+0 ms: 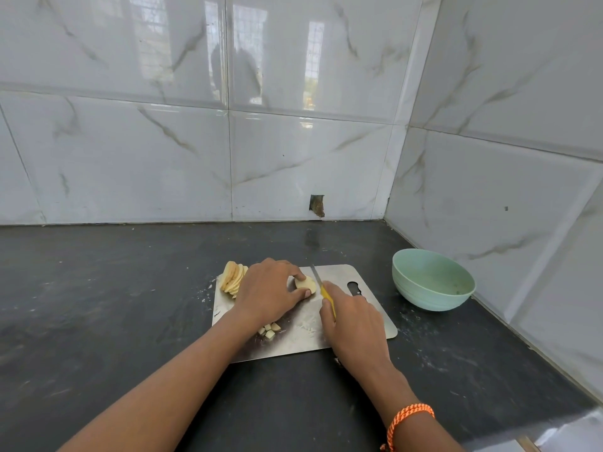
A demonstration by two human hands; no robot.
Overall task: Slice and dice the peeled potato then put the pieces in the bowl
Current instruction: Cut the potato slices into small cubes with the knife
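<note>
1. Nearest on the cutting board (pixel 365 275): a few diced cubes (pixel 270 331) at its front edge.
2. Mid-board: right hand (pixel 350 324) wrapped around the yellow knife (pixel 323 290); left hand (pixel 267 288) pinching stacked potato slices (pixel 306 284). Dicing under way, probably; next, a straight downward cut clear of fingertips.
3. Far left corner: fanned slices (pixel 232 277) waiting.
4. Beyond the board's right end: green bowl (pixel 432 280), apparently without potato.

On the table (pixel 130 305) lies the cutting board (pixel 368 308), the bowl (pixel 434 282) to its right; slices (pixel 232 277) sit at the board's far-left corner, diced pieces (pixel 270 331) near its front edge.
</note>
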